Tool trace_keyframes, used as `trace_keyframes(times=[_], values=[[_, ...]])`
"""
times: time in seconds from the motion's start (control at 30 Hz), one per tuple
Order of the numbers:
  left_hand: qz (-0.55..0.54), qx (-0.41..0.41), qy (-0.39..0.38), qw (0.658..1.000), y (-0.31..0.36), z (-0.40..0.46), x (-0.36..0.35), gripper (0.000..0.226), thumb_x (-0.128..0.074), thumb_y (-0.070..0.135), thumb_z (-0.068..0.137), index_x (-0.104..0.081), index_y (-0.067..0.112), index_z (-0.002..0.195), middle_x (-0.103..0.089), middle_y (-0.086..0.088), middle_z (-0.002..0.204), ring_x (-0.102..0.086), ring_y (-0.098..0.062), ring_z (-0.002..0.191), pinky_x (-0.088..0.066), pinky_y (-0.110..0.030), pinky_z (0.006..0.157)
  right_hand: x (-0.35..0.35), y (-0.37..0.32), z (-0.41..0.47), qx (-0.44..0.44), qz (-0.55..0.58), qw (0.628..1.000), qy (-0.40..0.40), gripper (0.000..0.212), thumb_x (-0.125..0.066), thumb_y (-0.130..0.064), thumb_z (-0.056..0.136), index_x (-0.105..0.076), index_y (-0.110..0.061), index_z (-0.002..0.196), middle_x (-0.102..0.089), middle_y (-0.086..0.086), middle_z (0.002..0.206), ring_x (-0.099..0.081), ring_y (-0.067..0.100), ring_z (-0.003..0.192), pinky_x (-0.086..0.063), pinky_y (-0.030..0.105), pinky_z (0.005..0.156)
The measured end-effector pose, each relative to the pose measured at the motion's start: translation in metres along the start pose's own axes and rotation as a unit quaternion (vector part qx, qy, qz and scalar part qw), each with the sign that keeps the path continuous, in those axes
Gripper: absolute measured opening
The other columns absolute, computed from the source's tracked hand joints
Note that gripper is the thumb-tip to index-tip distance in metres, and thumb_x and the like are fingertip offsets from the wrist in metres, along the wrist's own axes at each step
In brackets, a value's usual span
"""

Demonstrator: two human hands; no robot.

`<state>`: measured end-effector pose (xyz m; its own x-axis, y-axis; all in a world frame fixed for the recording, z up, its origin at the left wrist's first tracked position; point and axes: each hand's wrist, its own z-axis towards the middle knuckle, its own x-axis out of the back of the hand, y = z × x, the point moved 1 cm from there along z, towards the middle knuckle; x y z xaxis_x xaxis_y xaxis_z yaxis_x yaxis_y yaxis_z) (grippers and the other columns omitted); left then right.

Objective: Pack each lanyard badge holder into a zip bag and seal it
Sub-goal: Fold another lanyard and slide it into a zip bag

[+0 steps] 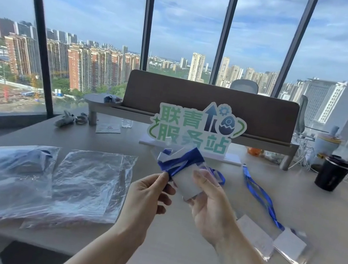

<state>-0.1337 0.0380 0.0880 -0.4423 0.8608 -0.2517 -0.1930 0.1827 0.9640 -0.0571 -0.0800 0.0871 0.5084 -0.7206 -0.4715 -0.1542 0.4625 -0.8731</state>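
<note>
Above the desk's middle, both hands hold one clear badge holder (185, 183) with a white card and a blue lanyard (183, 160) wound around its top. My left hand (149, 197) pinches the lanyard at the holder's left edge. My right hand (207, 203) grips the holder from the right and below. A clear zip bag (88, 183) lies flat at the left. Further left, another zip bag (2, 176) has something blue inside. Two more badge holders (255, 237) (292, 247) lie at the right, a blue lanyard (261, 197) trailing from them.
A green and white standing sign (196, 127) stands just behind my hands. A black cup (332, 171) and other cups sit at the back right. A wooden shelf riser (193, 123) spans the desk's rear. The desk's front edge (79, 252) runs under my forearms.
</note>
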Motion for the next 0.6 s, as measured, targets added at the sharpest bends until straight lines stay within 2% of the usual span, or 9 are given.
trace_keyframes(times=[0.1,0.23,0.3,0.37,0.4,0.43,0.5,0.53,0.6], values=[[0.017,0.022,0.015,1.0,-0.004,-0.001,0.011,0.031,-0.056,0.026,0.094,-0.071,0.015,0.069,-0.065,-0.001,0.067,-0.05,-0.011,0.049,-0.037,-0.026,0.05,-0.011,0.016,0.001,0.005,-0.003,1.0,0.013,0.015,-0.071,-0.023,0.081,-0.068,-0.015,0.093,-0.072,0.01,0.097,-0.06,0.025,0.092,-0.039,0.036,0.08],[0.05,0.049,0.0,0.998,-0.007,-0.002,0.031,0.025,-0.059,0.028,0.092,-0.074,0.01,0.083,-0.072,-0.004,0.071,-0.054,-0.013,0.05,-0.041,-0.025,0.05,-0.022,0.032,0.004,0.021,-0.064,0.996,0.063,0.013,-0.069,-0.026,0.082,-0.068,-0.016,0.09,-0.072,0.009,0.094,-0.062,0.029,0.096,-0.043,0.051,0.094],[0.119,0.062,-0.02,0.991,-0.012,0.002,0.049,0.025,-0.06,0.033,0.091,-0.074,0.013,0.085,-0.075,-0.005,0.078,-0.06,-0.015,0.056,-0.047,-0.027,0.053,-0.023,0.036,0.007,0.021,-0.095,0.991,0.093,0.007,-0.065,-0.02,0.09,-0.068,-0.016,0.085,-0.073,0.013,0.092,-0.066,0.038,0.096,-0.05,0.054,0.09],[0.235,0.027,-0.002,0.972,-0.018,0.012,0.078,0.016,-0.062,0.031,0.089,-0.074,0.021,0.083,-0.075,-0.001,0.082,-0.066,-0.016,0.062,-0.05,-0.031,0.06,-0.021,0.039,0.01,0.018,-0.118,0.987,0.109,0.011,-0.061,-0.014,0.093,-0.068,-0.015,0.085,-0.074,0.014,0.087,-0.069,0.045,0.092,-0.056,0.052,0.08],[0.329,-0.015,0.018,0.944,-0.022,0.019,0.098,0.01,-0.063,0.028,0.088,-0.073,0.028,0.084,-0.074,0.003,0.086,-0.067,-0.015,0.068,-0.051,-0.032,0.065,-0.019,0.039,0.01,0.016,-0.13,0.985,0.109,0.011,-0.061,-0.013,0.093,-0.068,-0.015,0.086,-0.075,0.012,0.083,-0.07,0.047,0.088,-0.057,0.052,0.076],[0.442,-0.05,0.03,0.895,-0.024,0.026,0.12,0.011,-0.063,0.026,0.087,-0.071,0.033,0.09,-0.072,0.008,0.096,-0.067,-0.013,0.077,-0.052,-0.031,0.072,-0.017,0.039,0.01,0.011,-0.142,0.984,0.105,0.009,-0.062,-0.012,0.093,-0.069,-0.016,0.088,-0.075,0.009,0.08,-0.071,0.047,0.083,-0.058,0.049,0.071],[0.623,-0.071,0.002,0.779,-0.026,0.039,0.163,0.03,-0.06,0.025,0.087,-0.065,0.033,0.115,-0.062,0.011,0.121,-0.061,-0.013,0.103,-0.048,-0.032,0.088,-0.015,0.041,0.01,-0.01,-0.162,0.981,0.105,0.01,-0.062,-0.011,0.092,-0.068,-0.013,0.1,-0.075,0.011,0.08,-0.072,0.041,0.071,-0.058,0.043,0.061],[0.674,-0.056,-0.027,0.737,-0.027,0.044,0.182,0.039,-0.058,0.025,0.086,-0.059,0.031,0.125,-0.056,0.009,0.131,-0.054,-0.016,0.116,-0.044,-0.033,0.097,-0.014,0.042,0.01,-0.023,-0.168,0.98,0.106,0.014,-0.062,-0.01,0.091,-0.067,-0.01,0.104,-0.075,0.014,0.08,-0.071,0.037,0.065,-0.057,0.04,0.057],[0.721,-0.016,-0.077,0.689,-0.025,0.049,0.21,0.05,-0.055,0.027,0.084,-0.052,0.032,0.134,-0.049,0.009,0.141,-0.043,-0.017,0.129,-0.037,-0.034,0.105,-0.013,0.046,0.011,-0.043,-0.167,0.979,0.107,0.016,-0.059,-0.003,0.09,-0.065,-0.005,0.104,-0.073,0.017,0.074,-0.067,0.034,0.056,-0.055,0.038,0.052]])
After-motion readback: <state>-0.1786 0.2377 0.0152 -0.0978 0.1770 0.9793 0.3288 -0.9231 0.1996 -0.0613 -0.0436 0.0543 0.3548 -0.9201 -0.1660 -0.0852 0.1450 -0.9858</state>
